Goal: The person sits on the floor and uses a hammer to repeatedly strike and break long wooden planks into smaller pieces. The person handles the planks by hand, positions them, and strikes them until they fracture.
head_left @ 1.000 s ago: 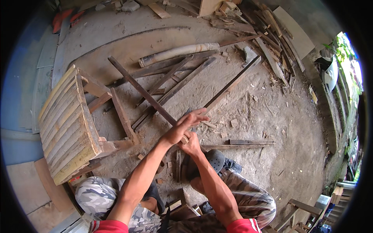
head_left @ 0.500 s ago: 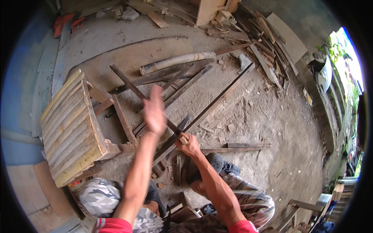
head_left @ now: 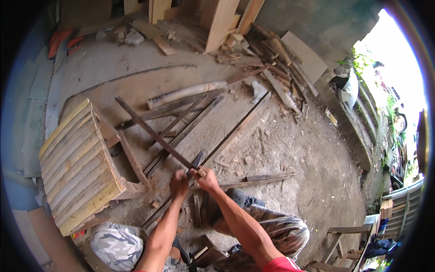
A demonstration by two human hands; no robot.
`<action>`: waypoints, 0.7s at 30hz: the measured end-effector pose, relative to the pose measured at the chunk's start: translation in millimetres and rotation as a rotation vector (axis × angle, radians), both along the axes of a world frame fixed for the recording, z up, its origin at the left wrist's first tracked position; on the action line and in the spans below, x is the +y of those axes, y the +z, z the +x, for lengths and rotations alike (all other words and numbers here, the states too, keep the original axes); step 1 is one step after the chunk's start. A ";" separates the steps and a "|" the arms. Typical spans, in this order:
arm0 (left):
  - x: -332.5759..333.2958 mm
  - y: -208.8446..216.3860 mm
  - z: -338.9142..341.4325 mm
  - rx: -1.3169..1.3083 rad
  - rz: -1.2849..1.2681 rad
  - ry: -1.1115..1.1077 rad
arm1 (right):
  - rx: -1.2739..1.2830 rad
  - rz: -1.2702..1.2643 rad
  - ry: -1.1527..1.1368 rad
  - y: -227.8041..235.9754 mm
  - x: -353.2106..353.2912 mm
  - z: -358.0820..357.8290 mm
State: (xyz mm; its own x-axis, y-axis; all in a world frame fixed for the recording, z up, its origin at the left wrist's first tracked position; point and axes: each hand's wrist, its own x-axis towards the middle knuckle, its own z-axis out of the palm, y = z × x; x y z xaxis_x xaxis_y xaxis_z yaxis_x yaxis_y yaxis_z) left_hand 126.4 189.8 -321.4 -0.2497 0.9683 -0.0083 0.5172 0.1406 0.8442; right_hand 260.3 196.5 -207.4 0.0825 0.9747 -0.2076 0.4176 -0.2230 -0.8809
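My right hand (head_left: 208, 180) is closed round the near end of a dark wooden strip (head_left: 154, 134), whose pale cut end shows at the fingers. The strip slants away to the far left and crosses over a longer wooden strip (head_left: 238, 131) by my hands. Close beside it, my left hand (head_left: 179, 183) is closed with its fingers curled; what it grips is hidden. A dark, pointed, blade-like piece (head_left: 198, 158) sticks up just beyond both hands, and I cannot tell whether my left hand holds it.
A slatted wooden frame (head_left: 81, 165) stands at left. Loose strips and a pale round pole (head_left: 188, 94) lie beyond my hands. Scrap wood (head_left: 283, 68) is heaped at the far right. My shoe (head_left: 236, 197) is near a short board (head_left: 269, 177); a wooden stand (head_left: 340, 245) is at lower right.
My left hand has come down from above the strip, where it was open and blurred, and is now closed beside my right hand. My right hand keeps its grip. The view has shifted.
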 end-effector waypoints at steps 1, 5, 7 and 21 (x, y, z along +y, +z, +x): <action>-14.0 -1.8 18.7 0.218 -0.117 -0.071 | 0.008 0.001 -0.028 -2.6 -1.9 3.6; -46.7 0.6 42.2 0.402 -0.101 -0.238 | -0.039 -0.056 -0.016 9.0 -1.4 4.1; -38.5 9.0 36.6 0.530 -0.251 -0.283 | -0.037 -0.052 -0.022 8.5 -1.6 2.2; 2.7 -23.8 13.4 0.406 -0.460 -0.336 | -0.113 -0.128 0.107 17.9 4.4 -7.7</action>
